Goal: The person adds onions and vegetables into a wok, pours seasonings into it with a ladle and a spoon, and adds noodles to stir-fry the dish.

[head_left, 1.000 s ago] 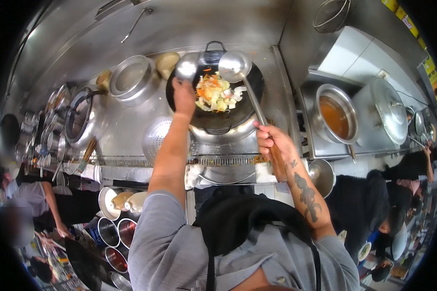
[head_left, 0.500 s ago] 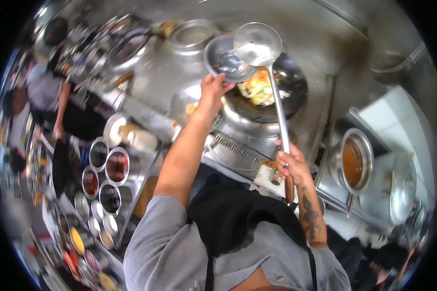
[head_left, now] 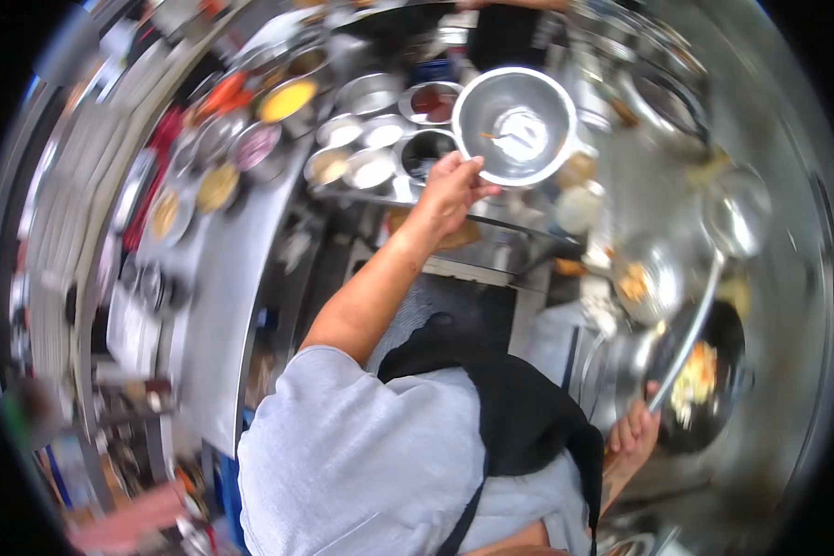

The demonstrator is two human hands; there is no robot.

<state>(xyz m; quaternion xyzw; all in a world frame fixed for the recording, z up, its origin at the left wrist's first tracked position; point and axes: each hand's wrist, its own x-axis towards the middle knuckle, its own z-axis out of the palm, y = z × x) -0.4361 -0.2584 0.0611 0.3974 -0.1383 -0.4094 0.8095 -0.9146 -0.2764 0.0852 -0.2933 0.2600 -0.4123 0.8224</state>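
Note:
A metal bowl (head_left: pixel 514 125), holding only a small orange scrap that I can make out, is gripped at its lower left rim by my left hand (head_left: pixel 452 193). It hangs beside the sauce containers. My right hand (head_left: pixel 634 431) is wrapped around the handle of a long ladle (head_left: pixel 736 213), whose round head is raised beyond the wok. Chopped vegetables (head_left: pixel 693 382) lie in the black wok (head_left: pixel 713 424), to the right of my right hand.
Sauce and seasoning containers (head_left: pixel 371 170) stand at the upper middle. A long steel counter (head_left: pixel 221 306) runs down the left, with a yellow-filled pot (head_left: pixel 289 100) behind. A perforated strainer (head_left: pixel 653 269) with pale food sits near the wok. Part of another person (head_left: pixel 510 37) shows at the top.
The view has swung left toward the containers and counter. My left hand has carried the bowl away from above the wok. My right hand still holds the ladle.

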